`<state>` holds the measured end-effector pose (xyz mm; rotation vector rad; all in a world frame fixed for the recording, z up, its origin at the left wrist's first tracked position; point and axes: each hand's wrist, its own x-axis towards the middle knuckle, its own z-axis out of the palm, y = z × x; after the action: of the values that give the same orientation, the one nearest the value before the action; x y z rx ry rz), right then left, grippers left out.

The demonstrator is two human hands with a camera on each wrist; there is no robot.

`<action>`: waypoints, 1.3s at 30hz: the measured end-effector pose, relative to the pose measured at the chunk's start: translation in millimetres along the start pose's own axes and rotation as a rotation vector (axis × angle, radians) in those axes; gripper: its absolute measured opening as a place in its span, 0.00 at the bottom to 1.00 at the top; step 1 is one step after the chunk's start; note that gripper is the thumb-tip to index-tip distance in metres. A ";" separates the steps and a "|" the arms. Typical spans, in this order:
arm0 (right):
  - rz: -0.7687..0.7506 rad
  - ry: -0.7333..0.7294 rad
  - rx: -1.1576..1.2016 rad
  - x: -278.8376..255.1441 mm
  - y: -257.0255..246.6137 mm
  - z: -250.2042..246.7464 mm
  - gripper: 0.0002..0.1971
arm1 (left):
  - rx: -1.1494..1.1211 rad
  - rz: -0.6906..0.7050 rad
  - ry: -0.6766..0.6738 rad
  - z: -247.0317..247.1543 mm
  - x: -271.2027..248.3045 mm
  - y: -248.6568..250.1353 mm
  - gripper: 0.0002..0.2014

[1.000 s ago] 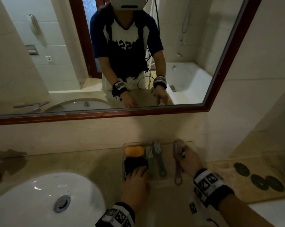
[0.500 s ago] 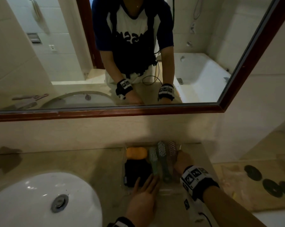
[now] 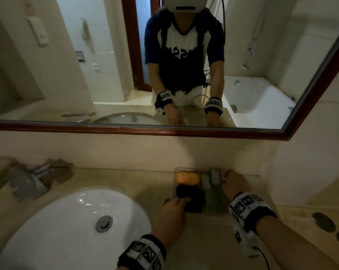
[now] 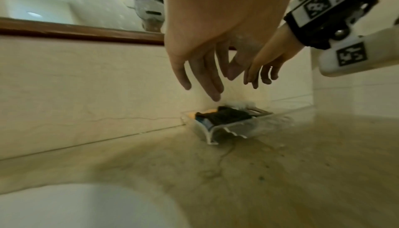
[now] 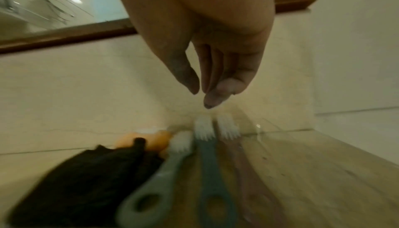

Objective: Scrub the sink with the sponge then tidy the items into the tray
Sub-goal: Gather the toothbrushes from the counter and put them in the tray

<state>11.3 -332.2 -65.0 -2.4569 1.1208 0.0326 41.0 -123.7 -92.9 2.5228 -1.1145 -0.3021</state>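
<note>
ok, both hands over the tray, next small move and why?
Probably lift both hands clear. The black cloth, orange sponge and three brushes already lie in the clear tray; left hand and right hand hang empty above it.

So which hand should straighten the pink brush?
Probably the right hand: its fingertips hang open just above the pink brush at the tray's right side. The left hand sits over the black cloth, farther away.
</note>
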 end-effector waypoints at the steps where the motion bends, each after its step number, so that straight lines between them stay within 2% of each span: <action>1: -0.022 0.007 0.005 -7.6 -12.3 1.8 0.15 | -0.016 -0.025 0.040 -8.7 -9.0 -9.0 0.24; 6: -0.230 0.002 -0.120 -59.7 -88.6 34.6 0.12 | -0.088 -0.182 0.155 -48.9 -68.8 -68.7 0.23; 9: -0.323 -0.096 -0.124 -100.8 -141.4 69.2 0.15 | -0.121 -0.243 0.214 -68.0 -122.4 -113.8 0.22; 12: -0.395 -0.233 -0.129 -144.9 -196.9 108.0 0.13 | -0.092 -0.314 0.223 -85.0 -181.7 -165.7 0.21; 18: -0.566 -0.319 -0.169 -229.9 -304.9 192.6 0.09 | -0.028 -0.525 0.260 -121.5 -286.9 -271.5 0.20; 22: -0.682 -0.387 -0.248 -271.5 -363.1 235.4 0.11 | -0.004 -0.710 0.252 -137.1 -336.3 -326.3 0.19; 26: -0.764 -0.478 -0.326 -290.6 -409.1 270.1 0.13 | -0.070 -0.887 0.267 -145.3 -362.9 -370.5 0.17; 32: -0.800 -0.609 -0.354 -296.4 -459.5 315.1 0.20 | -0.234 -1.161 0.319 -157.2 -373.3 -435.2 0.31; 36: -0.830 -0.629 -0.299 -299.8 -484.8 345.4 0.23 | -0.216 -1.277 0.220 -161.2 -361.3 -471.8 0.42; 39: -0.874 -0.619 -0.338 -299.8 -500.7 360.4 0.24 | -0.196 -1.323 0.159 -158.8 -350.9 -487.6 0.44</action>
<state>228.7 313.7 -141.8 -2.7066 -0.2590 0.6961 186.2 479.2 -132.0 2.6230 0.7384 -0.4661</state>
